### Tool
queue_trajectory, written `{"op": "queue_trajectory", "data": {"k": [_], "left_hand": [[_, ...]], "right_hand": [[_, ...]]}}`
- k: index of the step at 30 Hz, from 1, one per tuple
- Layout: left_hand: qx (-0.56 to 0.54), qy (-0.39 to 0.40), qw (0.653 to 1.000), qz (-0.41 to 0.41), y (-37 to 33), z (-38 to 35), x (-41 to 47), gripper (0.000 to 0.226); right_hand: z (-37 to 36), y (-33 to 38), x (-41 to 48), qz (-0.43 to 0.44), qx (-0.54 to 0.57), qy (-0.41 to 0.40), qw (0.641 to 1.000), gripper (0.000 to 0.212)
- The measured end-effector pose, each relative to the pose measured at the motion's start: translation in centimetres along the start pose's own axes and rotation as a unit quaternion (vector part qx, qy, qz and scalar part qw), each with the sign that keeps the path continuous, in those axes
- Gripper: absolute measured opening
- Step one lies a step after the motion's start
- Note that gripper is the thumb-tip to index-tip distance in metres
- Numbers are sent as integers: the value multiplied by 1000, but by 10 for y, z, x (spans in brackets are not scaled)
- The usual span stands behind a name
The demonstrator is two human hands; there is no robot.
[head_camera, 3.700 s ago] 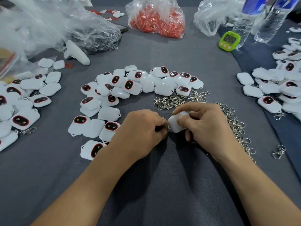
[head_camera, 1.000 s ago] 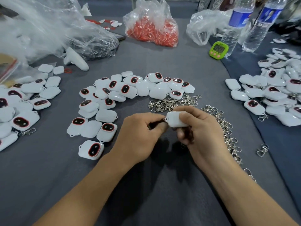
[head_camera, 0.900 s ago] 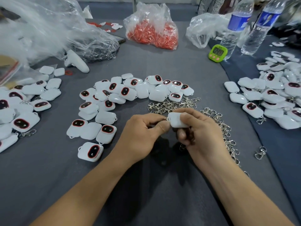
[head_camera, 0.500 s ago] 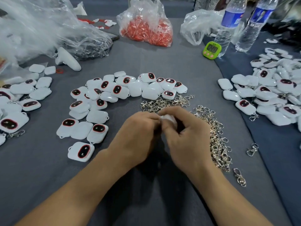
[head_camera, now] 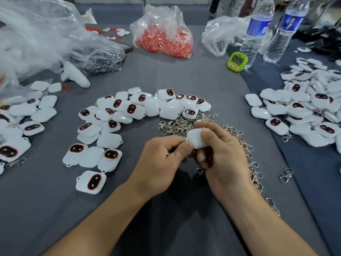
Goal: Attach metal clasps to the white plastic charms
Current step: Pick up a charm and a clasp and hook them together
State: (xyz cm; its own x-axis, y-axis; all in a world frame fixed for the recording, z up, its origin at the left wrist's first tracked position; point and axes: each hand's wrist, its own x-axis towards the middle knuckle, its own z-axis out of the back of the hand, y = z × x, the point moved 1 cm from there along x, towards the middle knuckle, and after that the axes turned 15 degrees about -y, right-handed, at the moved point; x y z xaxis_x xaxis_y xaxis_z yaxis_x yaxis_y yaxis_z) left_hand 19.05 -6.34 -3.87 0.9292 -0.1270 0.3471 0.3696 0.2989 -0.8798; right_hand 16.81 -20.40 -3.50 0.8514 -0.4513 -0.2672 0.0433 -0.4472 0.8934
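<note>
- Two bare hands close together over the grey cloth point(head_camera: 184, 74), near the middle of the table.
- Right hand point(head_camera: 223, 156): fingers curled round one white charm point(head_camera: 195, 138), thumb across its plain top face, charm held clear of the cloth.
- Left hand point(head_camera: 162, 159): fingers curled in, thumb and forefinger pinched at the charm's left corner on one metal clasp point(head_camera: 185, 138), with only a glint of it visible.
- One small ring point(head_camera: 199, 171) below the right fingers; lying or hanging, cannot tell.
- One heap of loose clasps point(head_camera: 175, 124) just beyond the hands, trailing in a line past the right wrist; too tangled to count.
- One single stray clasp point(head_camera: 286, 175) apart, right of that line.
- Three groups of charms: centre arc point(head_camera: 138, 109), left group point(head_camera: 22, 115), right heap point(head_camera: 304, 108) on darker blue cloth; clasps already on some at left and right.
- Nearest in the centre: a row of three point(head_camera: 91, 157), the outer two face up, the middle one face down; one lone charm point(head_camera: 91, 182) in front, dark red-rimmed face up.
- Far side: three plastic bags, namely one big clear bag point(head_camera: 46, 37), one bag of red pieces point(head_camera: 164, 37) and one white bag point(head_camera: 221, 34).
- Also two water bottles point(head_camera: 258, 28), one green timer point(head_camera: 237, 61) and one white handle-shaped object point(head_camera: 74, 74).
</note>
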Motion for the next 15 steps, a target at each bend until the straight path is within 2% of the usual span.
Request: {"op": "queue_trajectory", "data": {"k": [2, 3, 4, 6, 8, 9, 10, 11, 12, 14, 15], "left_hand": [[35, 16, 999, -28, 1, 6, 3, 24], [58, 33, 996, -51, 2, 9, 4, 21], [87, 52, 991, -84, 3, 12, 4, 19], [181, 84, 966, -161, 5, 17, 6, 24], [276, 89, 932, -217, 5, 19, 9, 19], [307, 82, 919, -232, 4, 18, 8, 12], [331, 70, 911, -236, 5, 16, 6, 8], [338, 61, 912, -224, 7, 14, 4, 8], [315, 49, 928, -193, 9, 12, 2, 9], [190, -4, 978, -83, 13, 14, 3, 11], [125, -18, 992, -22, 13, 14, 4, 11]], "right_hand": [[0, -3, -1, 66, -28, -7, 997, 26], [1, -3, -3, 135, -64, -12, 989, 26], [3, -3, -5, 226, -123, -15, 966, 26], [4, -5, -12, 383, -267, 5, 884, 23], [1, -11, -20, 455, -365, 20, 812, 22], [-1, -15, -22, 465, -382, 16, 798, 22], [-3, -18, -24, 459, -383, 7, 802, 21], [-4, -18, -23, 429, -364, -3, 827, 19], [-4, -17, -20, 376, -324, -12, 868, 17], [-4, -9, -10, 218, -196, -32, 956, 21], [-3, -5, -5, 136, -130, -33, 982, 24]]}}
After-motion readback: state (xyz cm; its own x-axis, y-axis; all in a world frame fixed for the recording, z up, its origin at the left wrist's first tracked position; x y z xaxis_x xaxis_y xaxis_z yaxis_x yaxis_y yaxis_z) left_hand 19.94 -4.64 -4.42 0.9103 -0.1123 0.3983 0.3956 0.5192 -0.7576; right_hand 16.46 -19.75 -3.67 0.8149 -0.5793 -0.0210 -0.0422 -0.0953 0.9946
